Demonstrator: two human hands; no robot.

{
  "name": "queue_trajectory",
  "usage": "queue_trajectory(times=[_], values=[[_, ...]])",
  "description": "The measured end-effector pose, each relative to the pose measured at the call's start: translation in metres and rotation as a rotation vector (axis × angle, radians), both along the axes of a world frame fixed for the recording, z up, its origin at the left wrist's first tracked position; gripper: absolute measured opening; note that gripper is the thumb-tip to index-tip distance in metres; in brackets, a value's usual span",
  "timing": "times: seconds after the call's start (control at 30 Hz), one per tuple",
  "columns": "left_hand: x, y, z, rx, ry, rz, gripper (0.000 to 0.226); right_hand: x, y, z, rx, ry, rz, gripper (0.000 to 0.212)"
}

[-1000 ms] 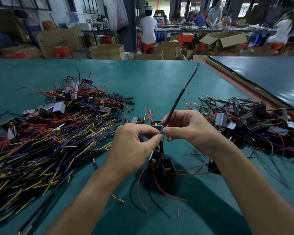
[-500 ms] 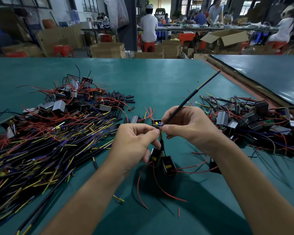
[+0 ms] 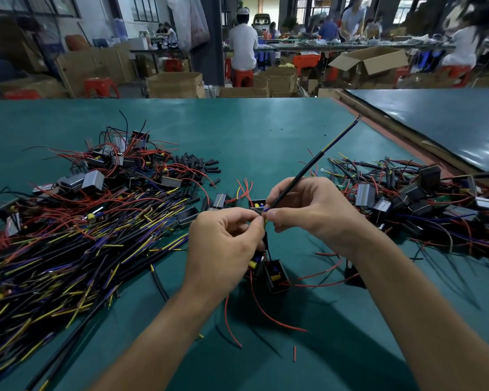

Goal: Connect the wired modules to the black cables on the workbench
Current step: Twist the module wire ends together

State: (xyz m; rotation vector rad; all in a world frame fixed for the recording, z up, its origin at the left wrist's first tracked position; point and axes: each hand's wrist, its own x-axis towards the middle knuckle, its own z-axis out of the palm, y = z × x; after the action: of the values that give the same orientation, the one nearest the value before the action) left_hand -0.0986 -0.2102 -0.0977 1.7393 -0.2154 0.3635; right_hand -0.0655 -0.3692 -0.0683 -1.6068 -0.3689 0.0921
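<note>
A black cable [image 3: 311, 162] is pinched near its lower end between the thumb and forefinger of the right hand [image 3: 308, 210]. Its free length is left to slant up and away to the right over the bench [image 3: 237, 131], presumably so that the blue and yellow leads at the held end are brought right to the fingertips. Those leads are met by the left hand [image 3: 226, 244], whose thumb and forefinger are pinched on fine wire ends just beside the right thumb. Whether the strands are already joined cannot be told, as the joint is hidden between the fingertips. A module [image 3: 275, 275] is seen just below the hands, and whether it hangs from its wires or rests on the bench cannot be told. Its red wire [image 3: 266, 314] is trailed loosely toward the near edge. The joining step is judged to be under way, and the work appears to be held up close for a clear view. Supplies are laid within reach: a cable heap [image 3: 68, 249] to the left, a module heap [image 3: 119, 165] behind it, and short black sleeves [image 3: 192, 165] beside that. To the right a tangle [image 3: 407, 204] of modules and wires is kept apart — probably the finished pieces.
</note>
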Motion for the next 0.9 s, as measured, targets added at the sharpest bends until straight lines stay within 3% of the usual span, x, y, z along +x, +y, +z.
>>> queue_trajectory(times=[0.17,0.6,0.77,0.9], values=[[0.004,0.004,0.001,-0.083,0.037,-0.053,0.020,-0.001,0.001,0.001,0.001,-0.002,-0.001,0.020],[0.007,0.006,-0.002,0.054,-0.001,-0.058,0.014,0.001,0.007,-0.002,-0.023,0.009,-0.061,0.011],[0.009,0.005,-0.005,0.074,0.006,-0.029,0.019,0.003,0.011,-0.008,-0.071,-0.062,-0.232,0.069],[0.011,0.007,-0.008,0.133,-0.023,0.003,0.017,-0.004,0.011,-0.006,-0.170,-0.231,-0.310,0.090]])
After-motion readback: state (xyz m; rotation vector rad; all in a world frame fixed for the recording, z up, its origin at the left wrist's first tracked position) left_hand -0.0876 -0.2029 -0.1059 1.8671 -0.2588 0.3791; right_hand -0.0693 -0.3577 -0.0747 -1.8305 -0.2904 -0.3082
